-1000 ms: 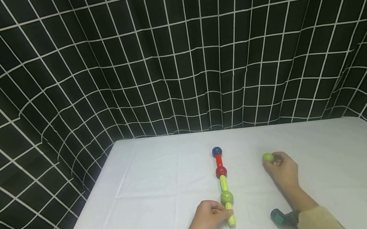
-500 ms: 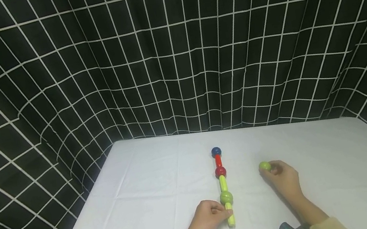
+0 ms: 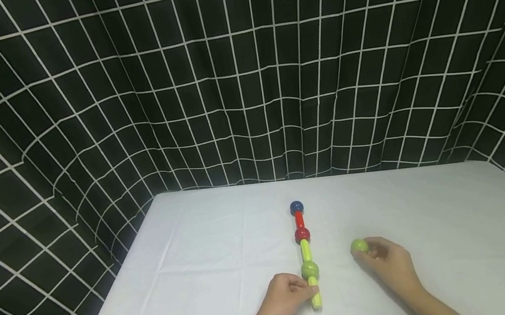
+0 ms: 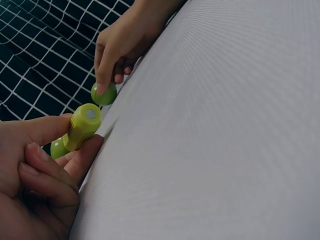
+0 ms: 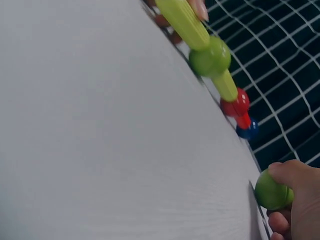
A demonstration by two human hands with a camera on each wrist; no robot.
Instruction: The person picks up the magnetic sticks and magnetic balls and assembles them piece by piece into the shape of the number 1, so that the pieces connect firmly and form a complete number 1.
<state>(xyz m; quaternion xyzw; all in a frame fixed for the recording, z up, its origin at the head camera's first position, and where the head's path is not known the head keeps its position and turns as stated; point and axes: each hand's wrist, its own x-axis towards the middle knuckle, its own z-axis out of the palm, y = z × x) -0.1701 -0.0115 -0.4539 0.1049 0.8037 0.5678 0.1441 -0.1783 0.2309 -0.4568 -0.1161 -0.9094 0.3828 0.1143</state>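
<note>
A straight chain of magnetic building sticks and balls runs away from me on the white table. From the far end it has a blue ball (image 3: 296,207), a red stick (image 3: 299,219), a red ball (image 3: 302,235), a yellow-green stick (image 3: 305,250), a green ball (image 3: 310,269) and a nearer yellow-green stick (image 3: 316,301). My left hand (image 3: 282,299) pinches that nearest stick between thumb and fingers. Its free end shows a silvery disc (image 4: 90,114) in the left wrist view. To the right of the chain, my right hand (image 3: 393,266) pinches a separate green ball (image 3: 359,245).
A white cloth (image 3: 203,279) with faint creases covers the table. Black curtains (image 3: 241,92) with a white grid stand behind the table and along both sides.
My right hand has brought its green ball leftward and nearer to me, closer to the chain. The left hand keeps its pinch on the stick, and the chain stays in place.
</note>
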